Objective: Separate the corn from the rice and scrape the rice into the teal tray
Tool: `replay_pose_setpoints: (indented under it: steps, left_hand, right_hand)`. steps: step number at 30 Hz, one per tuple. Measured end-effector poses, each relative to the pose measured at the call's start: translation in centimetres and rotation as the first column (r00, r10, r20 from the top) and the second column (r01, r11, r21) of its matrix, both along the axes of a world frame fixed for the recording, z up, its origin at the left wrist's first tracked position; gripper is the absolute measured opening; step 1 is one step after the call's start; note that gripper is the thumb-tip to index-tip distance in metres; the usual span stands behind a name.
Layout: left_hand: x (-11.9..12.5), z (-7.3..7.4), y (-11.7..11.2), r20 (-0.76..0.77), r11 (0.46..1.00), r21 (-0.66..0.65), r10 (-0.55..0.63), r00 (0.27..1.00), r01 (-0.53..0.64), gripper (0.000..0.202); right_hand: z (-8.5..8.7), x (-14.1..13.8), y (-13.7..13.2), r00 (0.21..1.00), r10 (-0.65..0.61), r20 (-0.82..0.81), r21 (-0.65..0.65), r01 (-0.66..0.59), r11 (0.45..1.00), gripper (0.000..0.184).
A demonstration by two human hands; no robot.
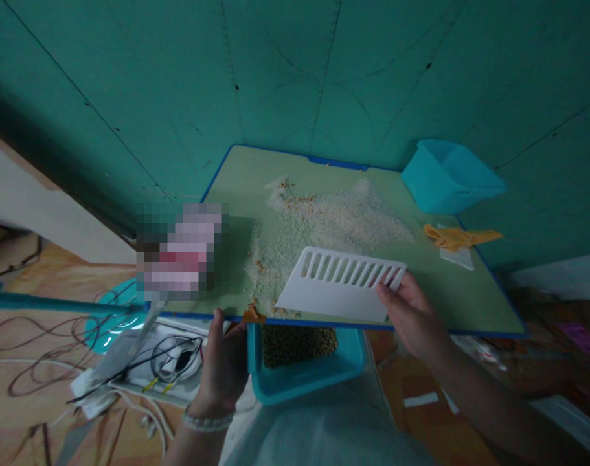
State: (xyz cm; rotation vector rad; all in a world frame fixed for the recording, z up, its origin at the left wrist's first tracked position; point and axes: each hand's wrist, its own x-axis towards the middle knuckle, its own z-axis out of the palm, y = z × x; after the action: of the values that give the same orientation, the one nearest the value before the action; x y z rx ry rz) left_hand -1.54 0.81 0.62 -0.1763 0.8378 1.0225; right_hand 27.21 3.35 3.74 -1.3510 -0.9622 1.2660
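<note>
My right hand [411, 310] grips the right end of a flat white plastic scraper [340, 286] with a row of slots along its upper side. The scraper is tilted over the table's front edge. Spread behind it on the green tabletop [450, 304] is a pile of white grains [357, 217], with small orange-brown bits [304, 206] among them. At the front edge my left hand [226, 359] has its thumb up; its fingers are mostly hidden beside the blue tray [304, 382]. This tray sits below the edge and contains dark greenish-brown grains [299, 345].
A light-blue open container [450, 178] stands at the table's back right, near an orange cloth [457, 238]. A blurred-out pinkish thing [185, 249] is at the left edge. Cables [171, 362] and a turquoise stool-like disc [117, 317] lie lower left. A green wall [285, 71] rises behind.
</note>
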Motion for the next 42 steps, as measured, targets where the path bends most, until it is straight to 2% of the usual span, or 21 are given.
replay_pose_setpoints:
  steps: [4, 6, 9, 14, 16, 20, 23, 25, 31, 34, 38, 42]
  left_hand:
    - [-0.6, -1.1, -0.5, -0.023, 0.998, 0.047, -0.048, 0.999, 0.049, 0.049]
    - [-0.7, -1.3, -0.7, -0.053, 0.997, 0.070, -0.034, 0.998, 0.038, 0.048]
    - [-1.0, -1.5, -0.8, -0.107, 0.988, 0.108, -0.095, 0.990, 0.107, 0.042]
    - [-1.3, -1.8, -0.5, -0.082, 0.984, 0.120, -0.119, 0.989, 0.128, 0.041]
    - [-1.3, -1.7, -0.4, -0.081, 0.989, 0.087, -0.112, 0.990, 0.119, 0.042]
    - [-0.8, -0.6, -0.2, -0.051, 0.995, 0.009, -0.098, 0.994, 0.099, 0.051]
    - [-0.3, 0.2, 0.0, -0.020, 0.999, -0.012, -0.044, 0.999, 0.043, 0.059]
    - [-0.3, 0.1, 0.0, -0.026, 0.999, 0.010, -0.034, 0.999, 0.034, 0.061]
    - [-0.9, -1.6, -0.4, 0.007, 0.973, 0.190, -0.131, 0.991, 0.128, 0.054]
    - [-0.6, -1.4, -0.3, -0.002, 0.962, 0.232, -0.146, 0.989, 0.142, 0.056]
    - [0.0, -0.6, -0.2, -0.014, 0.975, 0.195, -0.106, 0.994, 0.107, 0.048]
    - [0.2, -0.3, -0.2, -0.048, 0.991, 0.126, -0.047, 0.998, 0.053, 0.051]
  right_hand:
    - [0.2, -0.2, 0.1, 0.997, -0.039, -0.059, -0.007, 0.039, 0.999, 0.032]
    - [0.4, -0.7, 0.4, 0.995, -0.051, -0.088, -0.003, 0.051, 0.999, 0.030]
    - [0.6, -1.7, 0.9, 0.992, -0.048, -0.115, 0.017, 0.051, 0.999, 0.029]
    - [0.7, -2.0, 1.5, 0.997, 0.039, -0.071, 0.011, -0.038, 0.999, 0.031]
    - [0.6, -1.8, 1.6, 0.996, 0.065, -0.067, 0.003, -0.065, 0.998, 0.033]
    - [0.5, -1.5, 1.5, 0.998, 0.019, -0.063, 0.012, -0.018, 1.000, 0.038]
    - [0.5, -1.4, 1.2, 0.997, 0.052, -0.056, -0.020, -0.054, 0.998, 0.036]
    - [0.6, -1.2, 1.0, 0.997, 0.059, -0.056, -0.019, -0.060, 0.998, 0.035]
    - [0.6, -0.9, 0.7, 0.997, 0.041, -0.063, -0.031, -0.043, 0.999, 0.039]
    - [0.6, -0.7, 0.5, 0.995, 0.058, -0.079, -0.023, -0.060, 0.998, 0.035]
    - [0.4, -0.4, -0.2, 0.997, 0.039, -0.062, 0.018, -0.038, 0.999, 0.028]
    - [0.4, -0.6, -1.7, 0.997, 0.065, -0.043, 0.001, -0.065, 0.998, 0.028]
